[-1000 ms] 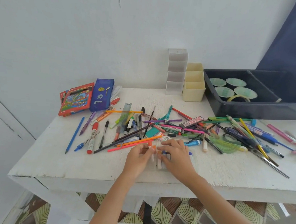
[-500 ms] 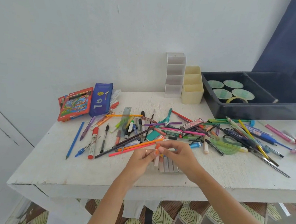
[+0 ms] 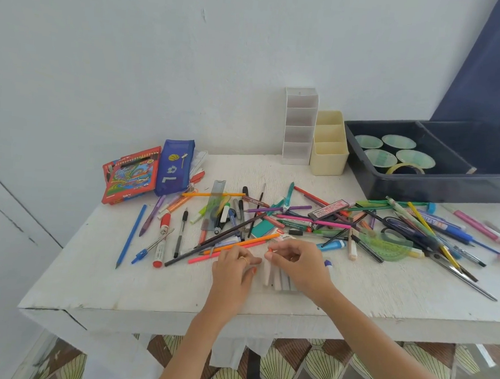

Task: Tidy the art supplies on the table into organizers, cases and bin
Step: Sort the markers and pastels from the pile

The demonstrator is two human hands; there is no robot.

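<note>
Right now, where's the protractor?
Head view: the protractor lies flat on the table's right half, right of the right hand, just in front of the scissors.

One head-worn wide-angle view. Positioned above the near edge of the tabletop (image 3: 135,293), facing forward and down toward the far edge and wall (image 3: 133,62). Close range: left hand (image 3: 233,266) and right hand (image 3: 299,266) mid-frame.

matt painted wooden table (image 3: 383,299), glossy dark plastic bin (image 3: 438,187), cream plastic organizer (image 3: 328,159), blue cloth case (image 3: 174,172)
</note>
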